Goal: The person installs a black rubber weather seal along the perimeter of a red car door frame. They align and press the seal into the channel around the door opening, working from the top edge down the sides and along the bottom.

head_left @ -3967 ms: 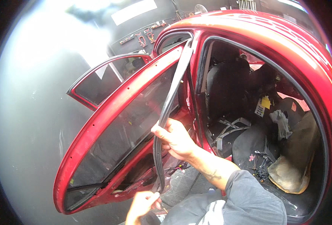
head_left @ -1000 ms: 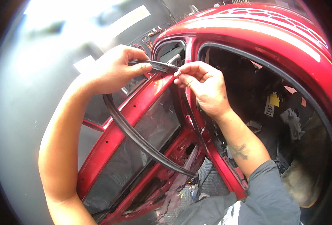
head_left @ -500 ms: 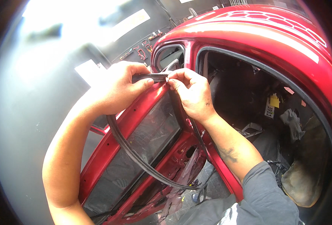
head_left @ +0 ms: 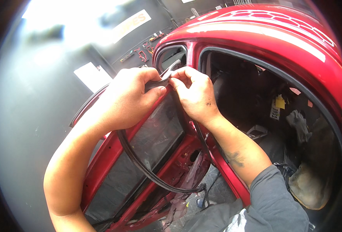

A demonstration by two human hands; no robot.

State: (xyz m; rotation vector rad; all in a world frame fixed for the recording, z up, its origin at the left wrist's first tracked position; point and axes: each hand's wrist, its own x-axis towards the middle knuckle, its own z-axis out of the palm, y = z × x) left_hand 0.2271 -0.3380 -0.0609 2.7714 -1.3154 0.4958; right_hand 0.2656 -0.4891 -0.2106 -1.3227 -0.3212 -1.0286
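A black rubber weatherstrip [head_left: 140,165] loops down in front of a red car door [head_left: 101,167], which stands swung out from the car. Its upper part runs through my left hand [head_left: 134,96], thumb below and fingers over it, near the door frame's top corner. Just right of that, my right hand [head_left: 194,92] pinches the strip between thumb and fingertips; the exact grip point is partly covered by the fingers. The strip bends upward past my fingertips along the frame. Below, the rest hangs toward the floor.
The red car body [head_left: 233,33] rises at the right, its dark door opening [head_left: 240,92] edged by a black seal. Inside lie a grey cloth [head_left: 297,125] and a yellow paper [head_left: 280,101]. Tools [head_left: 142,55] hang on the grey wall behind. A clear plastic sheet [head_left: 182,189] hangs at the door's lower part.
My left hand has shifted slightly right and down, its wrist turning with the strip. The strip between my hands now bends where it was straight. The right hand keeps its pinch.
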